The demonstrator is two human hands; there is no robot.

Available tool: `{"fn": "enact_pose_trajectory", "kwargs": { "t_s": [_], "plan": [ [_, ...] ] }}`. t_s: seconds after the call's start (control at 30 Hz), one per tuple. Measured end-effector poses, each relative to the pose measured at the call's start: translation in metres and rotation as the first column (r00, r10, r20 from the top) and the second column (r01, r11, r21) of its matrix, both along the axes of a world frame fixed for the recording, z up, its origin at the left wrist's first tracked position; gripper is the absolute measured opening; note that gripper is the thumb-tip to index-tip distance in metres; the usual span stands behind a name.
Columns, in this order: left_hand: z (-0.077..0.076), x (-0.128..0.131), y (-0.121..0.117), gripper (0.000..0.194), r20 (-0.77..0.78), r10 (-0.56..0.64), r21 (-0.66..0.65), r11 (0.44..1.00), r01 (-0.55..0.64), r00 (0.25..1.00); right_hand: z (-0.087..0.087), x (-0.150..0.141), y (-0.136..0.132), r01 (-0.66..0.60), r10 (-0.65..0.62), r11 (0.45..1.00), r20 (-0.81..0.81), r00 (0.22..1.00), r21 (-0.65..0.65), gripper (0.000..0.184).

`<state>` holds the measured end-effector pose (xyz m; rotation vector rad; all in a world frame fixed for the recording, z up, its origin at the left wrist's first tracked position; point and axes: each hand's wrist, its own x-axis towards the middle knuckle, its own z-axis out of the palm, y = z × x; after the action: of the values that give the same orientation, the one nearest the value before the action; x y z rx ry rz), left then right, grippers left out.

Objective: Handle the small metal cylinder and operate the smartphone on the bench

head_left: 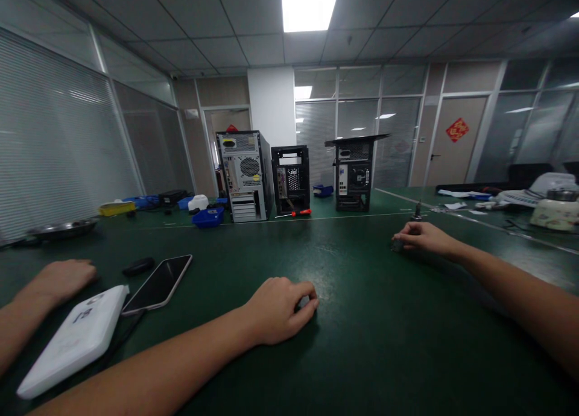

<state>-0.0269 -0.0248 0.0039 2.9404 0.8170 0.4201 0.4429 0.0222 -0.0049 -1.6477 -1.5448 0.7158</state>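
Observation:
My left hand [283, 310] rests on the green tabletop [353, 343], fingers curled and thumb and forefinger brought together; a small greyish patch shows in the gap, too unclear to name. Over on the right, my right hand [423, 238] is closed, with a small greyish, see-through object [397, 245] at its fingertips near the tabletop. A dark, thin-tipped upright thing [417, 211] shows just above the knuckles; whether I hold it or it stands behind is unclear. Nearest my left forearm are a white flat device [76, 337] and a phone [160, 283] with a cable.
Another person's hand [58, 277] lies at the left edge, near a dark mouse-like object [138, 266]. Computer cases [248, 175] stand at the back, a red-handled screwdriver [298, 213] before one. Blue bins [208, 217], a metal dish [63, 228] and a kettle-like pot [555, 212] stand around.

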Motion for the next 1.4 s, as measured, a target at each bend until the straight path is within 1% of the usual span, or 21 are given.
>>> {"fn": "enact_pose_trajectory", "kwargs": {
  "t_s": [0.17, 0.3, 0.37, 0.43, 0.5, 0.57, 0.6, 0.67, 0.73, 0.83, 0.93, 1.0, 1.07, 1.2, 1.3, 1.37, 1.4],
  "plan": [
    [0.001, 0.0, -0.001, 0.025, 0.002, -0.004, -0.017, 1.0, 0.004, 1.0, -0.001, -0.005, 0.0, -0.024, 0.02, 0.999, 0.086, 0.996, 0.047, 0.044],
    [0.002, 0.0, -0.002, 0.026, -0.009, 0.006, -0.016, 1.0, -0.007, 1.0, -0.004, -0.014, 0.0, -0.03, 0.026, 0.998, 0.057, 0.998, 0.058, 0.05],
    [0.003, 0.0, -0.002, 0.027, -0.014, 0.007, -0.019, 1.0, -0.007, 1.0, -0.005, -0.022, 0.0, -0.035, 0.03, 0.998, 0.081, 0.996, 0.061, 0.052],
    [0.003, 0.0, -0.002, 0.027, -0.015, 0.006, -0.022, 1.0, -0.006, 1.0, -0.005, -0.034, 0.0, -0.03, 0.013, 0.996, 0.178, 0.984, 0.089, 0.052],
    [0.003, 0.001, -0.002, 0.026, -0.014, 0.009, -0.016, 1.0, -0.009, 1.0, -0.001, -0.053, -0.003, -0.047, 0.003, 0.989, 0.297, 0.955, 0.14, 0.052],
    [0.002, 0.001, -0.002, 0.026, -0.012, 0.019, -0.005, 1.0, -0.019, 1.0, 0.005, -0.079, -0.008, -0.127, 0.043, 0.974, 0.396, 0.917, 0.189, 0.052],
    [0.001, 0.0, -0.002, 0.027, -0.012, 0.027, 0.001, 1.0, -0.027, 1.0, 0.009, -0.095, -0.012, -0.189, 0.079, 0.959, 0.44, 0.895, 0.213, 0.05],
    [-0.001, 0.0, -0.001, 0.028, -0.007, 0.052, 0.017, 0.999, -0.052, 0.999, 0.018, -0.129, -0.024, -0.334, 0.15, 0.907, 0.544, 0.825, 0.257, 0.046],
    [-0.002, 0.0, -0.001, 0.029, 0.005, 0.073, 0.026, 0.997, -0.073, 0.997, 0.026, -0.165, -0.039, -0.46, 0.237, 0.859, 0.622, 0.746, 0.224, 0.044],
    [-0.003, 0.0, 0.0, 0.032, 0.037, 0.078, 0.014, 0.997, -0.078, 0.996, 0.032, -0.209, -0.063, -0.583, 0.303, 0.787, 0.694, 0.653, 0.205, 0.043],
    [-0.001, 0.0, -0.001, 0.034, 0.057, 0.05, 0.001, 0.999, -0.05, 0.997, 0.03, -0.236, -0.08, -0.678, 0.339, 0.706, 0.743, 0.577, 0.205, 0.05],
    [-0.001, 0.0, 0.0, 0.033, 0.056, 0.019, 0.011, 1.0, -0.019, 0.998, 0.026, -0.245, -0.085, -0.721, 0.337, 0.661, 0.775, 0.535, 0.21, 0.053],
    [-0.002, 0.0, 0.0, 0.031, 0.044, -0.004, 0.034, 0.999, 0.003, 0.999, 0.022, -0.25, -0.087, -0.742, 0.319, 0.632, 0.797, 0.513, 0.224, 0.053],
    [-0.005, 0.0, 0.001, 0.031, 0.028, -0.008, 0.047, 0.999, 0.007, 1.0, 0.015, -0.255, -0.085, -0.749, 0.274, 0.608, 0.817, 0.507, 0.261, 0.055],
    [-0.005, 0.001, 0.002, 0.029, 0.072, 0.012, -0.007, 1.0, -0.012, 0.997, 0.014, -0.254, -0.081, -0.75, 0.243, 0.606, 0.837, 0.491, 0.265, 0.058],
    [-0.004, 0.002, 0.002, 0.026, 0.134, 0.054, -0.074, 0.996, -0.044, 0.989, 0.014, -0.247, -0.076, -0.731, 0.216, 0.627, 0.841, 0.496, 0.27, 0.058],
    [-0.003, 0.003, 0.003, 0.024, 0.169, 0.087, -0.111, 0.991, -0.069, 0.982, 0.014, -0.242, -0.072, -0.708, 0.198, 0.649, 0.836, 0.512, 0.28, 0.057]
  ]
}}
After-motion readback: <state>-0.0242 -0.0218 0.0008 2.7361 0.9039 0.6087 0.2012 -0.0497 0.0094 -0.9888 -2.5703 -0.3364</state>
